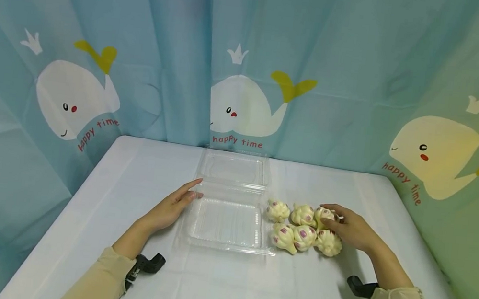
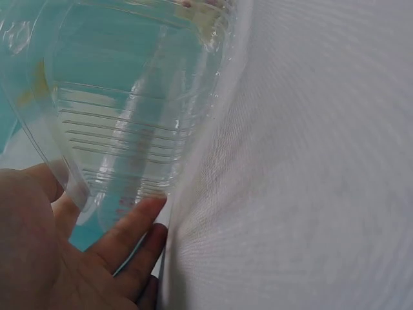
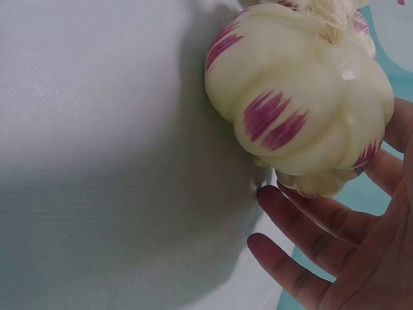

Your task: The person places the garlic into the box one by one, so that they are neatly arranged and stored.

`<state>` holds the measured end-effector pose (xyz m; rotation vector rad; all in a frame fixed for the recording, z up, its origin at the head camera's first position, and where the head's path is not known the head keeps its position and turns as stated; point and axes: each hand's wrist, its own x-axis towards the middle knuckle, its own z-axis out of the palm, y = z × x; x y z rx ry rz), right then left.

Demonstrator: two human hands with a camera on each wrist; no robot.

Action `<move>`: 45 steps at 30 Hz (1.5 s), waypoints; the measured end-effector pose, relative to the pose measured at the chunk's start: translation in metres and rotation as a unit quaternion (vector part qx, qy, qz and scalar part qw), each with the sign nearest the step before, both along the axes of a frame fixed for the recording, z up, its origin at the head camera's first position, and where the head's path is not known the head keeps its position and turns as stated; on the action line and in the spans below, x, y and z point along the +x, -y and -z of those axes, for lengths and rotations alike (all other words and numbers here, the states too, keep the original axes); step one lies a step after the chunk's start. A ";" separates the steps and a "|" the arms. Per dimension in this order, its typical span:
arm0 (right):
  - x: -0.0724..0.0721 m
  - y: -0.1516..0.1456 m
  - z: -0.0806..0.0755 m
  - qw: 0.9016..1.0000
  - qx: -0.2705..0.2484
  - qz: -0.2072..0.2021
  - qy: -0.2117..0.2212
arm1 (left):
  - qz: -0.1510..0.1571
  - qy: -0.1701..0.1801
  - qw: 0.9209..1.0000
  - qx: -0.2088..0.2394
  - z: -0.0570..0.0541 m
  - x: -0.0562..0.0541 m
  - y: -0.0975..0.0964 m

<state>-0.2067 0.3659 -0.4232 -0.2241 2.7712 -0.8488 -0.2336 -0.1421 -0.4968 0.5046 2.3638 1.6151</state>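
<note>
An open clear plastic clamshell box [image 1: 223, 246] lies on the table, its lid [image 1: 234, 183] folded back. My left hand [image 1: 171, 208] rests at the box's left side, with the thumb at the rim and the fingers fairly straight. In the left wrist view, fingertips touch the ribbed plastic wall [image 2: 122, 139]. To the right of the box sit several cream garlic bulbs with purple streaks. My right hand [image 1: 353, 228] holds the far-right garlic bulb [image 1: 323, 214] between thumb and fingers. A nearer garlic bulb [image 3: 303, 90] partly hides it in the right wrist view.
Other garlic bulbs [image 1: 278, 211] stand in two close rows beside the box's right edge. A white cloth [image 1: 226, 288] covers the table. Behind it hangs a blue curtain [image 1: 344, 49] with whale prints.
</note>
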 end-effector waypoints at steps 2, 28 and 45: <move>0.000 0.000 0.000 1.000 0.001 -0.001 -0.004 | -0.003 0.002 1.000 0.000 -0.001 0.000 0.000; 0.001 0.000 -0.008 1.000 -0.007 0.017 -0.010 | 0.003 -0.005 1.000 0.005 -0.002 -0.001 -0.001; 0.003 0.002 -0.024 0.999 0.009 0.001 -0.043 | 0.009 -0.001 1.000 0.021 -0.006 0.003 -0.001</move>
